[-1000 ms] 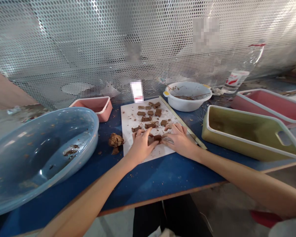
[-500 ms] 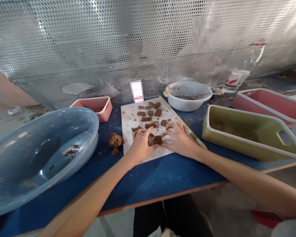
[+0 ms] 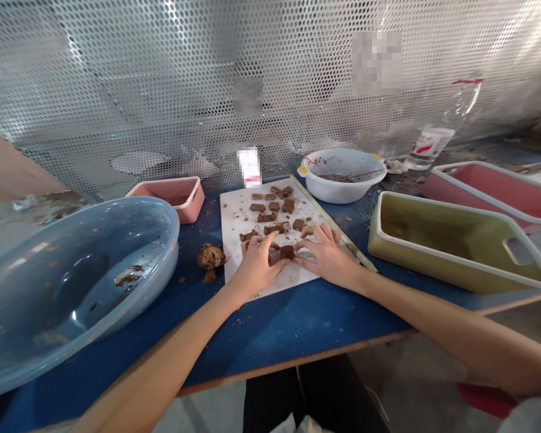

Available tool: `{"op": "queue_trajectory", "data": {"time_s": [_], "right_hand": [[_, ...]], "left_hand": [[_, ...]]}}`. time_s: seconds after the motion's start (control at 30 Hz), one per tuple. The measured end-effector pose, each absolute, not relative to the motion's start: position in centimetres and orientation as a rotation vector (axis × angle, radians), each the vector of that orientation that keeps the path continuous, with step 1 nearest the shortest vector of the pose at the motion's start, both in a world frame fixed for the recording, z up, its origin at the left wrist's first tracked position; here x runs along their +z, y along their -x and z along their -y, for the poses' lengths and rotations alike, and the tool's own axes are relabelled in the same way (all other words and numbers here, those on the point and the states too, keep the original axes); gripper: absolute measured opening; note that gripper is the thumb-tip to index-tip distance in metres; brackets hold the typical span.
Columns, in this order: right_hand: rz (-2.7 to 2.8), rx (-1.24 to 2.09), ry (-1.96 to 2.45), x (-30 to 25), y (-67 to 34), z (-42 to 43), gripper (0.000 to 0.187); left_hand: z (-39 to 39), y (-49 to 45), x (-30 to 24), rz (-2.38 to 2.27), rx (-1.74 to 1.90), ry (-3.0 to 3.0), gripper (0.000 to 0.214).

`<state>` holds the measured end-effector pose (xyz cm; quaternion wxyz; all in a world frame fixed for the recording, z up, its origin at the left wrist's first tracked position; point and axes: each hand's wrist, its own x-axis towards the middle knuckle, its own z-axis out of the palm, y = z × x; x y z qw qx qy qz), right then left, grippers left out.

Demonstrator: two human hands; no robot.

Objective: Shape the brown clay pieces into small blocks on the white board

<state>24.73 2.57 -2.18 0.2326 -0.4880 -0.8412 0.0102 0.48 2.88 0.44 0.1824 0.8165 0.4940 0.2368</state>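
A small brown clay block [image 3: 287, 252] lies near the front of a white sheet [image 3: 234, 207] dotted with crumbs. From the left, my left hand [image 3: 258, 264] curls its fingers and thumb against the block. On the opposite side my right hand [image 3: 324, 252] has bent fingers, with its thumb and index finger at the block's right side. Part of the block is hidden by my fingers. Several other shaped clay pieces [image 3: 273, 230] lie beyond my hands on the same sheet. A rough clay lump [image 3: 211, 257] sits just left of the sheet.
A large blue basin [image 3: 162, 240] stands at left, with a pink box [image 3: 196, 201] behind it. A white bowl [image 3: 347, 191] holding thin sticks is at the back. A green box [image 3: 428, 264], a longer pink box [image 3: 500, 180] and a plastic bottle [image 3: 435, 138] stand at right. Perforated metal [image 3: 270, 54] closes the back.
My hands stay around the clay block with only a tiny shift of the fingers. The whole view has drifted very slightly; the other objects keep their places.
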Motion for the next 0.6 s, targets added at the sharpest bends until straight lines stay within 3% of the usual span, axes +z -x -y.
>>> {"op": "queue_trajectory", "data": {"time_s": [0.6], "right_hand": [[2.233,0.008,1.392,-1.5,-24.6,-2.8,0.032]], "left_hand": [[-3.5,0.0,-0.5,-1.405,0.834,-2.383,0.050]]}}
